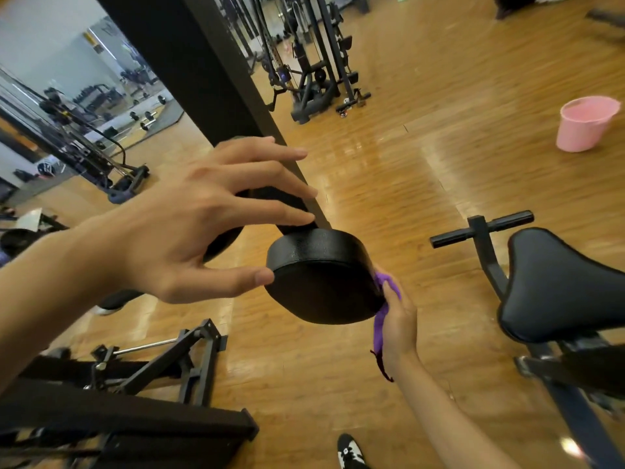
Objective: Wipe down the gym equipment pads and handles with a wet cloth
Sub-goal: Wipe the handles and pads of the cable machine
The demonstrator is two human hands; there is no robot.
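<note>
A round black roller pad (321, 275) of a gym machine fills the middle of the view. My right hand (399, 319) holds a purple cloth (384, 313) against the pad's right side, and the cloth's end hangs down below my palm. My left hand (203, 225) hovers over the pad's left end with fingers spread and straight, its thumb tip touching the pad's edge. A second black pad (223, 238) shows partly behind my left hand.
A black padded seat (561, 286) with a T-shaped handle (483, 228) stands at the right. A pink bucket (585, 123) sits on the wooden floor at the far right. Black machine frames (162, 374) lie at the lower left, and a cable machine (314, 69) stands behind.
</note>
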